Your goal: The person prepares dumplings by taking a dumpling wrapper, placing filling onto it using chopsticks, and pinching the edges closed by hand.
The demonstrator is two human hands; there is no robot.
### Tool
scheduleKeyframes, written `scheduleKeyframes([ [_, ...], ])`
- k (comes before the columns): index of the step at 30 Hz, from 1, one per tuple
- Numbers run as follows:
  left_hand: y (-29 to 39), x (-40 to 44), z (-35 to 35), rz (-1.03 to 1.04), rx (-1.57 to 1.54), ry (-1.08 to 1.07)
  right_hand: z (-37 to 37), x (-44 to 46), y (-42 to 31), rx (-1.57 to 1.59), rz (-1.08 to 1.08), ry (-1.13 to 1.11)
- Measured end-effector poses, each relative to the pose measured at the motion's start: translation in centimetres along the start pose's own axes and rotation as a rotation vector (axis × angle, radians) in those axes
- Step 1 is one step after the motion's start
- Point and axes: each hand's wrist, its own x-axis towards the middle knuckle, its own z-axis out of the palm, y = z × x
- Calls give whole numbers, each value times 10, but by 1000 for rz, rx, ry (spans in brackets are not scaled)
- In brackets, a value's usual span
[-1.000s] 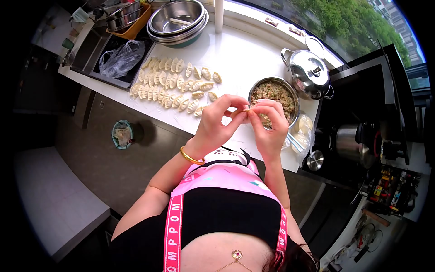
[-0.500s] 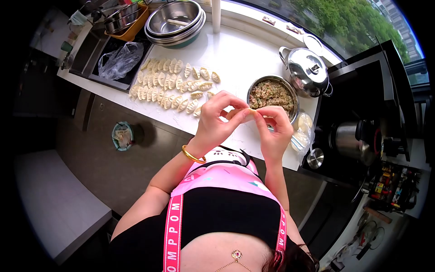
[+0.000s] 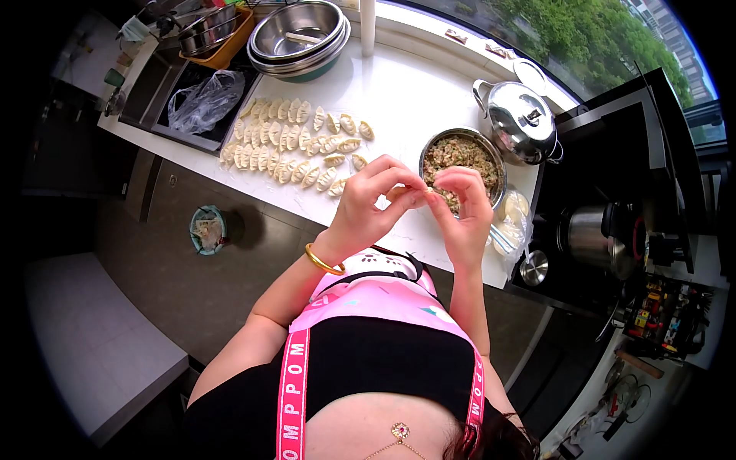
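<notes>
Above the front of the white counter, my left hand (image 3: 372, 198) is closed in a pinch on a small dumpling (image 3: 427, 191), mostly hidden by the fingers. My right hand (image 3: 465, 213) meets it from the other side, thumb at the dumpling's edge and forefinger curved above. Behind my right hand stands a metal bowl (image 3: 502, 170) of minced filling (image 3: 460, 157). Several pleated dumplings (image 3: 287, 138) lie in rows on the counter to the left of my hands.
A lidded steel pot (image 3: 521, 115) stands behind the bowl. A plastic bag of pale rounds (image 3: 512, 218) lies at right by the black stove. Stacked metal basins (image 3: 295, 34) and a sink with a clear plastic bag (image 3: 203, 103) are at back left. A small bin (image 3: 207, 230) stands on the floor.
My right forefinger has lifted away from the thumb, and the right-hand fingers are more spread. My left hand keeps its pinch on the dumpling. The view has shifted slightly.
</notes>
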Motion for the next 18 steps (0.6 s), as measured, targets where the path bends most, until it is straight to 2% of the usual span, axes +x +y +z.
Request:
scheduleKeyframes([
  [4,-2,-2,1,-76,-107,-33,-1,1,7,51,36,-109],
  [12,1,-5,0,-179,-173,-31,-1,2,9,-50,-59,-91],
  [18,2,-5,-7,-264,-145,-151,8,-2,12,-112,-169,-4],
])
